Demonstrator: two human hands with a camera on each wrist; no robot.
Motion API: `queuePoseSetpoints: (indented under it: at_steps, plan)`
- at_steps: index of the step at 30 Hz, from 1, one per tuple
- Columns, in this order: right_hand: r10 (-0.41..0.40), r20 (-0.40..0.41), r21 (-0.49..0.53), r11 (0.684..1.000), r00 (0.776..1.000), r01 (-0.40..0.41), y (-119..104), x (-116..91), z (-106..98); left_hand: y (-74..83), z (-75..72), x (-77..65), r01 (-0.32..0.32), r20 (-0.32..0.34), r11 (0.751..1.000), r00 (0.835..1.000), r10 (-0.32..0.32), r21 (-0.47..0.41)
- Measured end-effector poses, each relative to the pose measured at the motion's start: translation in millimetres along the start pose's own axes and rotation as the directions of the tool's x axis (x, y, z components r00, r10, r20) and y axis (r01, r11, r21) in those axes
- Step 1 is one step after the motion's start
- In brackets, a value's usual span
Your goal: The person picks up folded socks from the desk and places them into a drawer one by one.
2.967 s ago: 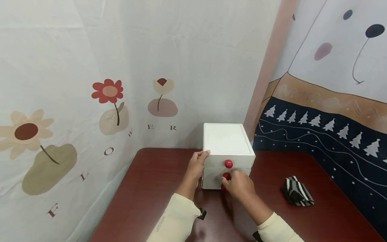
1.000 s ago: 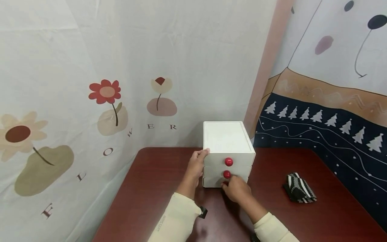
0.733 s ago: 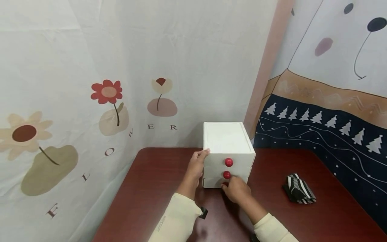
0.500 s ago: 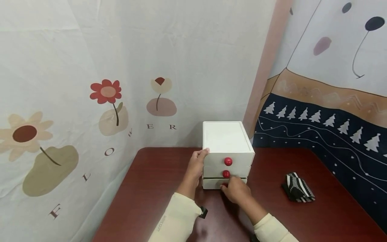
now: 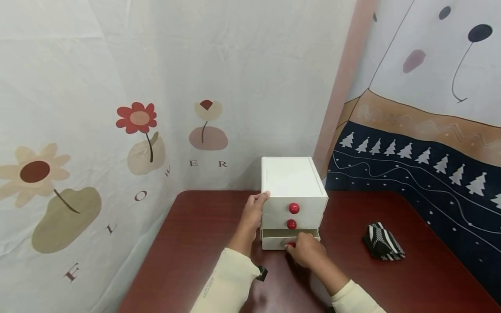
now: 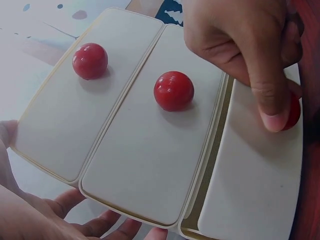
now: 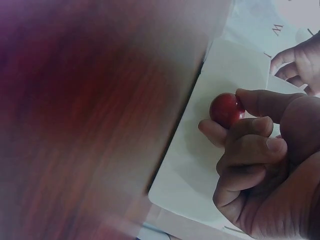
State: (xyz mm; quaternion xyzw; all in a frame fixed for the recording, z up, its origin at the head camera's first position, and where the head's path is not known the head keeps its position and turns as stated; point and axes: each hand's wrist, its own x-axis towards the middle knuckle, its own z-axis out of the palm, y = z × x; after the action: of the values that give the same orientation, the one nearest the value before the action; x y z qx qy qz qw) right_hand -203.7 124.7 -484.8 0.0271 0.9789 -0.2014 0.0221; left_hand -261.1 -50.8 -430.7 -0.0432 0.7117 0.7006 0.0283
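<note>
A small white drawer cabinet (image 5: pixel 292 176) with three stacked drawers stands on the table, a round red knob on each front. The bottom drawer (image 5: pixel 272 243) is pulled partly out, a gap showing above its front. My right hand (image 5: pixel 309 250) pinches its red knob (image 7: pixel 226 110) between thumb and index finger, the other fingers curled in. On the cabinet's left side, my left hand (image 5: pixel 252 215) grips the front corner, thumb near the top edge and fingers spread along the side wall. The top knob (image 6: pixel 90 61) and middle knob (image 6: pixel 173 91) are untouched, their drawers closed.
A folded black-and-white striped cloth item (image 5: pixel 384 242) lies to the right on the dark red table (image 5: pixel 188 256). Behind the cabinet hangs a white flower-print cloth (image 5: pixel 250 87). A navy and tan printed cloth (image 5: pixel 391 174) hangs at the right.
My right hand has gone from the middle knob down to the bottom one, and the bottom drawer has slid out toward me. The middle drawer now sits closed. My left hand stays put.
</note>
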Motion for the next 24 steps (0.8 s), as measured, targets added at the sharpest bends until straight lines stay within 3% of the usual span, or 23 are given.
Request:
queuePoseSetpoints:
  at_steps: [14, 24]
  plan:
    - [-0.06, -0.031, 0.006, 0.998, 0.998, 0.061, 4.3, -21.8, -2.2, 0.4, 0.2, 0.9, 0.0, 0.0, 1.0, 1.0, 0.0, 0.004]
    - [-0.067, 0.008, -0.014, 0.998, 0.998, 0.067, 4.0, -35.0, -2.0, -0.7, 1.3, -0.1, -0.013, -0.014, 1.0, 1.0, 0.013, -0.026]
